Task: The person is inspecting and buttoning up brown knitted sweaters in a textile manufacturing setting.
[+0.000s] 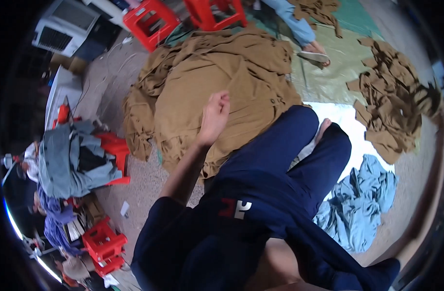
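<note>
My left hand (215, 116) hovers over a big heap of brown cloth garments (202, 92), its fingers curled in and nothing visible in them. Small dark buttons show along parts of that heap. My right arm (423, 220) stretches out along the right rim toward a pile of brown cloth pieces (389, 97). At its far end my right hand (429, 101) is dark and smeared beside that pile, so its fingers and anything in them cannot be made out. I am seated, with my legs (275, 145) between the two brown piles.
Crumpled light-blue garments (360, 208) lie at my right. Red plastic stools (151, 22) stand at the back and left, one under grey-blue garments (69, 160). Another person's sandalled foot (315, 54) rests beyond the heap. A white air cooler (66, 26) stands back left.
</note>
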`<state>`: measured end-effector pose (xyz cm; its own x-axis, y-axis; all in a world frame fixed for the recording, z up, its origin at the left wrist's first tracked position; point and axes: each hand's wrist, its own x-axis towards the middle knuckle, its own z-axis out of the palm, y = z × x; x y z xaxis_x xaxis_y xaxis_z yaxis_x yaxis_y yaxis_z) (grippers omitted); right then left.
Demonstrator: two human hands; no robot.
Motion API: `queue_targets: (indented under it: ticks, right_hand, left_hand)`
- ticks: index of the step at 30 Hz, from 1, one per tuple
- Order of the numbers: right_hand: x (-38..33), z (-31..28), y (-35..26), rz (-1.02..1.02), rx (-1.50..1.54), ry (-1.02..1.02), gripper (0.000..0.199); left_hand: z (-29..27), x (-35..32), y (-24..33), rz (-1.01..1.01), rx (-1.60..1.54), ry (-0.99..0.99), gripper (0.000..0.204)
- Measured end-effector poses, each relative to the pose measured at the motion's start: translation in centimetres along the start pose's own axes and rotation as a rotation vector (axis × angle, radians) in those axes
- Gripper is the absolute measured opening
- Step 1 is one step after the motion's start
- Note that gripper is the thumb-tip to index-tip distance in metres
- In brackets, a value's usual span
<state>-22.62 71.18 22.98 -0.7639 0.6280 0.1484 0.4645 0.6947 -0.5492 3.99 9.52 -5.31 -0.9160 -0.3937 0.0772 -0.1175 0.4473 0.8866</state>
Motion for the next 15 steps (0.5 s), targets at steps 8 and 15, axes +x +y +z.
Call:
queue_targets:
  ticks: [8,15]
  right_hand:
    - [-25.7,20.4,10.6,-0.105,0.598,-0.976,0.016]
    - [-39.8,22.3,3.4,-0.233,0.743,-1.348,0.012]
  left_hand:
    - [0.0,5.0,-1.4,0.085,0.399,0.005,0.033]
    - [-1.5,20.7,-4.3,0.108,0.784,0.233,0.06]
